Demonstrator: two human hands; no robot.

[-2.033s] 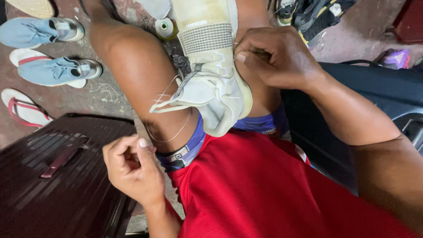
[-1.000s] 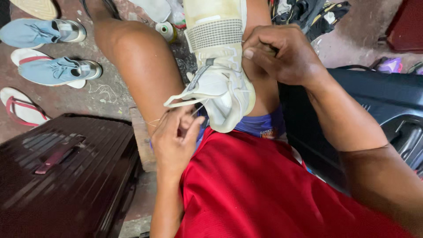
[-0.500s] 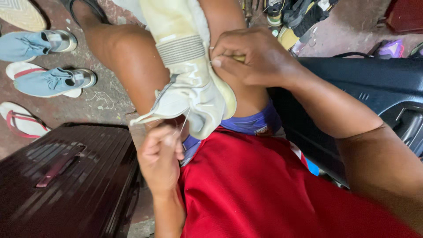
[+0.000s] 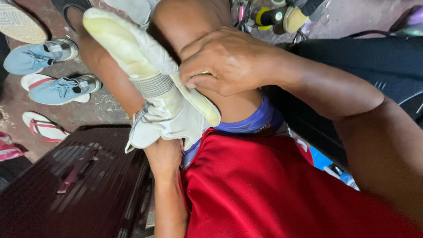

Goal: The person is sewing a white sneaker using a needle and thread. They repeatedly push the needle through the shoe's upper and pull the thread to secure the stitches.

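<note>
A white shoe (image 4: 152, 83) with a yellowish sole lies sole-up between my bare knees, toe pointing up-left. My right hand (image 4: 224, 61) clamps it at the sole's edge, fingers curled over the side and pressing it against my right knee. My left hand (image 4: 165, 156) is tucked under the heel end of the shoe, just above my red shirt (image 4: 273, 194). Its fingers are hidden behind the shoe's loose white flaps, so its grip does not show.
A dark maroon ribbed case (image 4: 75, 180) sits at the lower left. Two light blue sneakers (image 4: 66, 88) and a red-strapped flip-flop (image 4: 42, 128) lie on the floor at left. A black bag (image 4: 374, 61) fills the right side. Small spools and tools (image 4: 269, 17) lie at the top.
My left hand came in from beside the case and up under the shoe, where its fingers are now hidden. The shoe has tilted so its sole faces up. My right hand kept its hold.
</note>
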